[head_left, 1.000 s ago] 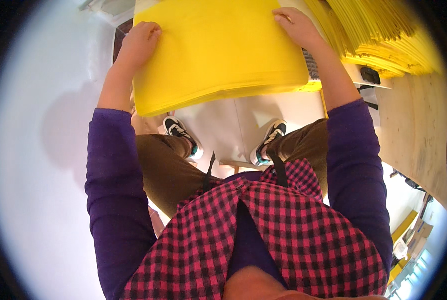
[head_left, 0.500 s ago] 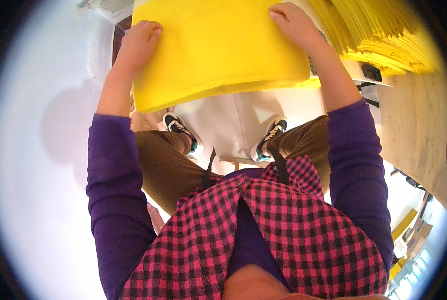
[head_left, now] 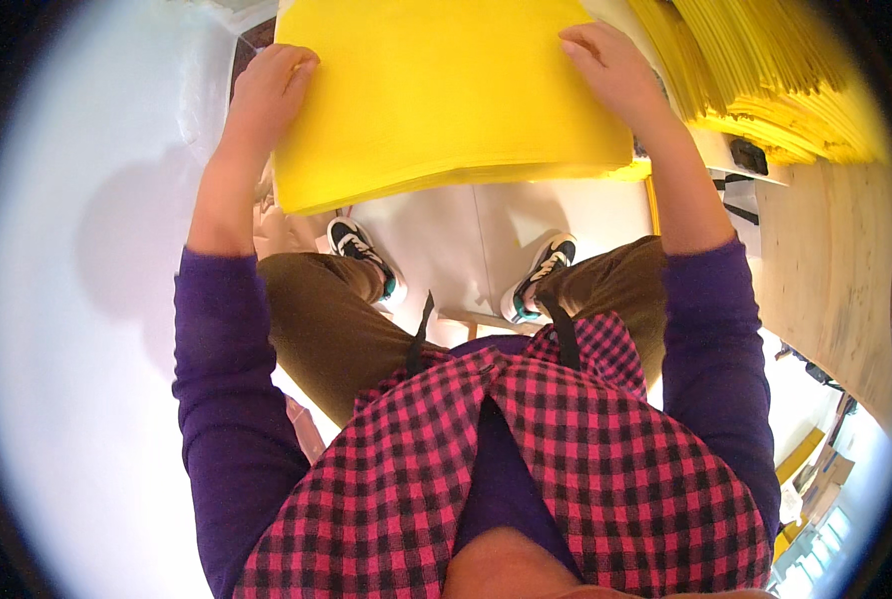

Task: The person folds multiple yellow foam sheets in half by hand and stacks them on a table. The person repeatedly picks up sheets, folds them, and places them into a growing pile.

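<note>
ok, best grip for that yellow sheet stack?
Probably the two short side edges, one from each side. The yellow sheet stack is wide, flat and floppy-looking; the left hand and right hand already clasp opposite edges, keeping it level.

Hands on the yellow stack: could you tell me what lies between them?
Only the yellow sheet stack spans from the left hand to the right hand, in the head view.

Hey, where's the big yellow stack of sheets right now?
In the head view the yellow stack sits top centre, held between the left hand and the right hand, above the person's shoes, with another yellow pile to its right.
</note>
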The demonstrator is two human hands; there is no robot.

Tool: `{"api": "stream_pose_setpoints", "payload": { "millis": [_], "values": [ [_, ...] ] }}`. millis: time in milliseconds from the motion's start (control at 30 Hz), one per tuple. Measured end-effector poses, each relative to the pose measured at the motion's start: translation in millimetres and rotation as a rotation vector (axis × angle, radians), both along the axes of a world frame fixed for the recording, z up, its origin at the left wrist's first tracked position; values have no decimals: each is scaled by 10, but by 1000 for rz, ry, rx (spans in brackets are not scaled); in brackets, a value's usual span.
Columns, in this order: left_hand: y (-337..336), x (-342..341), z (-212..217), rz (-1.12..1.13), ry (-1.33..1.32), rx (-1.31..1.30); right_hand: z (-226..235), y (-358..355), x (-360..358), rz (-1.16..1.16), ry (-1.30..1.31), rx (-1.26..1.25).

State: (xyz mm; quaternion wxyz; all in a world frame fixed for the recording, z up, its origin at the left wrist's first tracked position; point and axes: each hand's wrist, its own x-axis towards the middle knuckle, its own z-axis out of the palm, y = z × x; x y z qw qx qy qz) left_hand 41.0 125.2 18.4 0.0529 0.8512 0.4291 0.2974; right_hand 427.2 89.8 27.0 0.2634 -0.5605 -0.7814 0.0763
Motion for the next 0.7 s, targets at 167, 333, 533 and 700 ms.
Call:
{"api": "stream_pose_setpoints", "payload": {
  "millis": [167,333,533,700],
  "values": [
    [-414,-41,-100,-65,-29,-127,-98,-306,17,116,-41,31],
    [-68,-3,-73,81,34,-40,-104,-33,-90,35,-66,124],
    [-274,-173,-112,-39,12,-113,-56,-266,-25,65,-37,39],
    [-115,-156,-205,-2,-20,-42,-120,-226,-79,50,-65,51]
  ]
}}
